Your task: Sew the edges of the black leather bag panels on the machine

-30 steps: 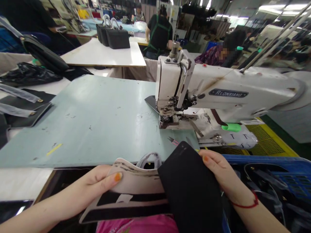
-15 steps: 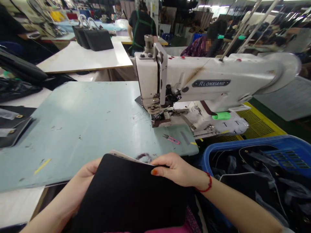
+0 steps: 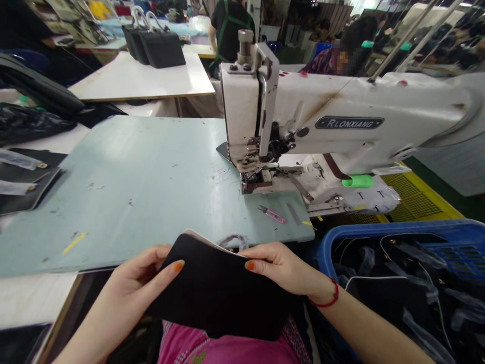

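A black panel (image 3: 223, 288), leather-like and with rounded corners, is held over my lap in front of the work table. My left hand (image 3: 147, 278) grips its left edge, thumb lying on the dark face and fingers behind. At the top right edge, my right hand (image 3: 276, 265) pinches the panel between thumb and fingers. A pale lining or backing shows along the upper edge. Just behind that edge a clear-wrapped loop (image 3: 237, 237) shows; I cannot tell what it is attached to. Pink thread snips (image 3: 272, 214) lie on the table beyond my right hand.
A white sewing machine (image 3: 303, 111) stands at the back right of the pale green tabletop (image 3: 151, 187). On the right, a blue basket (image 3: 326, 247) holds several black pieces. Black bags (image 3: 162, 49) stand on a white table behind. Co-workers are farther back.
The panel has tilted and its lower edge has come up, uncovering the pink apron. My left thumb has come onto its front face. The camera view has shifted slightly.
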`<state>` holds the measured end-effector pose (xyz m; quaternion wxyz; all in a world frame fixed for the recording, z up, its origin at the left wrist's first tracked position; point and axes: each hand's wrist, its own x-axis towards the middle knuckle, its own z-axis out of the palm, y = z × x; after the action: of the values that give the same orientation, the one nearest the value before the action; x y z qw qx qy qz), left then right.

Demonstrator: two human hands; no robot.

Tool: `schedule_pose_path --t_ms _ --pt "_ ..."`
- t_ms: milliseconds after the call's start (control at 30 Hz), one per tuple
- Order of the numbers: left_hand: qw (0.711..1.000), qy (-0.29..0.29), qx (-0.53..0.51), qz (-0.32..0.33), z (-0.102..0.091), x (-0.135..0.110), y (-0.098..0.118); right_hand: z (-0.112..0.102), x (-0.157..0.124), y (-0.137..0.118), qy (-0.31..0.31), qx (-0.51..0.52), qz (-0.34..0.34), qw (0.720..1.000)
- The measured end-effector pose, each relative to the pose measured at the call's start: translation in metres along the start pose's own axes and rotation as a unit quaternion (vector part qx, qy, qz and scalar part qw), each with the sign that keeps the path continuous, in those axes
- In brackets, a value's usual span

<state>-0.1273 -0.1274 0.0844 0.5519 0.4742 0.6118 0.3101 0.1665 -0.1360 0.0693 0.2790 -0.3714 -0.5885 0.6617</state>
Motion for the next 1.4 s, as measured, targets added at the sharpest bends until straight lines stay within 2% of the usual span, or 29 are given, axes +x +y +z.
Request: schedule_pose_path --t_ms 100,200,333,533,633,767,1100,1400 --pt "0.997 0.036 0.062 0.036 0.009 -0.003 -0.002 0.005 -0.003 -0.002 0.035 -0.061 -0.017 0.997" --pt "0.995 0.064 0.061 0.044 0.014 -0.006 -0.006 0.01 -0.005 -0.005 0.08 -0.121 -0.039 0.989" --pt "0.991 0.09 0.068 0.077 0.02 -0.011 -0.006 0.018 -0.003 -0.01 0.094 -0.133 -0.055 0.985" --pt "0.975 0.043 0.121 0.18 0.025 -0.012 -0.012 0.026 0.005 -0.014 0.112 -0.131 -0.072 0.982" --pt "0.961 0.04 0.14 0.235 0.024 -0.01 -0.019 0.029 0.007 -0.017 0.106 -0.148 -0.075 0.98" --pt "0.95 0.022 0.156 0.271 0.027 -0.011 -0.017 0.031 0.009 -0.019 0.107 -0.152 -0.07 0.98" --pt "0.941 -0.006 0.159 0.298 0.037 -0.006 -0.01 0.038 0.015 -0.014 0.145 -0.18 -0.086 0.969" --pt "0.948 -0.03 0.143 0.283 0.031 -0.004 -0.003 0.039 0.018 -0.011 0.151 -0.183 -0.1 0.966"
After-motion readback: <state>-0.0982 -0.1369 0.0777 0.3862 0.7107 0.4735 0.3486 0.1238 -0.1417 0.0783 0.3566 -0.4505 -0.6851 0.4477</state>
